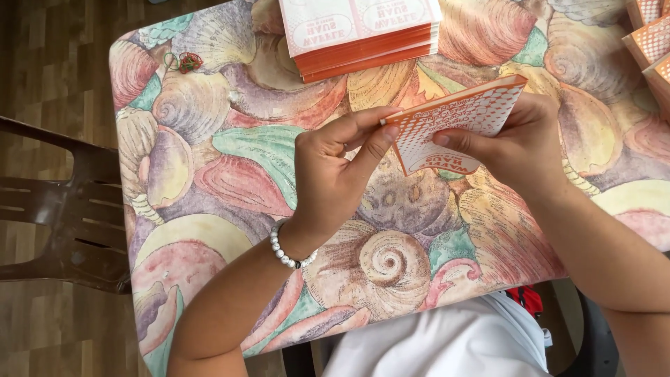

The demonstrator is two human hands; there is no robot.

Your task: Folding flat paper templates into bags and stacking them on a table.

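Both hands up over the table [209,160], which has a seashell-print cloth, working one flat orange-and-white paper bag [453,122]. Left hand [335,171] closed on the bag's left corner, thumb + index pinching the edge, other fingers curled under. Right hand [520,146] grips the bag's right side, thumb on the printed face, fingers behind it, so closed on it too. Bag is held off the cloth, tilted, mid-frame between the two hands. White bead bracelet [287,251] on left wrist. Stack of same flat bags [363,35] at far edge, well apart. More bags [652,45] at top right corner. Rubber bands [185,63] lie far left. Brown chair [56,209] beside table on left.
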